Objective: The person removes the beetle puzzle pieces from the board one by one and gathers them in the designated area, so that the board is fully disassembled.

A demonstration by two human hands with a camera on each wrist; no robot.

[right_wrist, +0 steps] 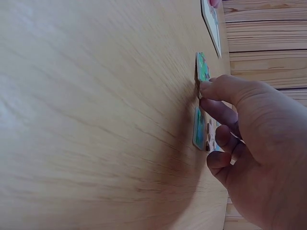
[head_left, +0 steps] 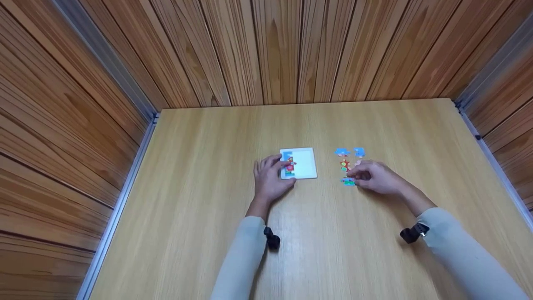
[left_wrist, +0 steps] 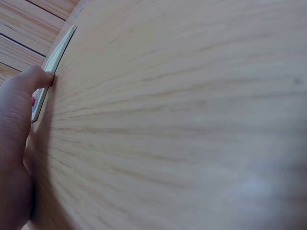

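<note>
A square white puzzle board [head_left: 306,163] lies on the table, with colourful picture pieces [head_left: 289,171] fitted along its left side. My left hand [head_left: 270,178] grips its left part, the thumb at the near edge and a finger reaching over the pieces. That thumb also shows against the board's edge [left_wrist: 53,60] in the left wrist view. Right of the board, my right hand [head_left: 377,178] pinches a green-edged puzzle piece [right_wrist: 201,68] between thumb and index finger, and it looks tilted up. Another blue-green piece [right_wrist: 198,129] lies beneath the curled fingers.
Further loose pieces lie beyond my right hand: two blue ones, a left one [head_left: 342,152] and a right one [head_left: 359,151], and a red-and-yellow one [head_left: 344,165]. Wood-panelled walls [head_left: 279,54] border the wooden table [head_left: 200,187] at the back and sides.
</note>
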